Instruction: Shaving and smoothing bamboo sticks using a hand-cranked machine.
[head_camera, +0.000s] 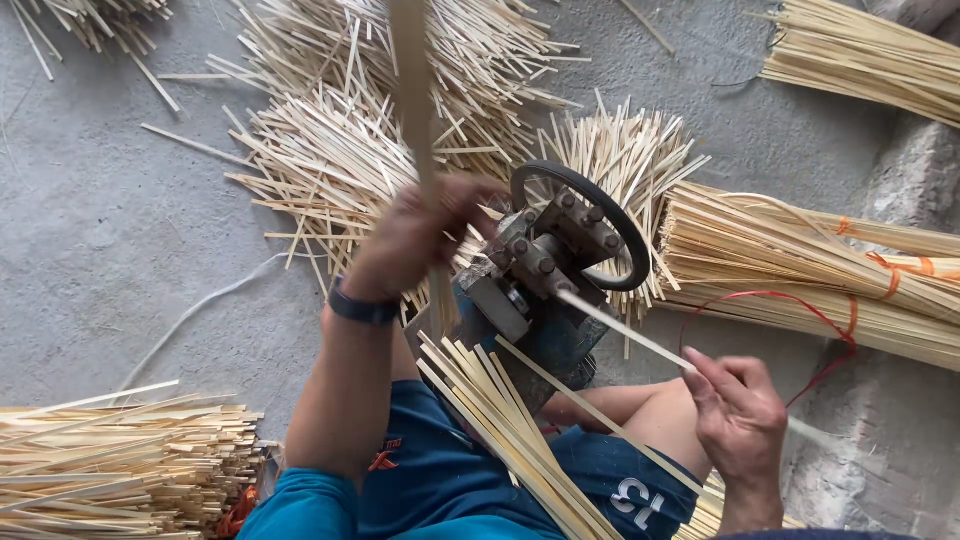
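My left hand (415, 235) grips a long flat bamboo strip (412, 90) that stands nearly upright, blurred by motion, just left of a small metal machine (535, 265) with a black hand wheel (590, 215). My right hand (738, 415) pinches a thin pale bamboo stick (625, 325) that runs into the machine's bolted head. Several cut strips (500, 425) lie across my lap on blue shorts. A dark band sits on my left wrist.
Loose bamboo sticks are heaped on the grey concrete floor (110, 230) behind the machine. Tied bundles (800, 260) with orange bands lie at right, another bundle (110, 465) at lower left, more (860, 55) at top right. A red cord loops beside the right bundles.
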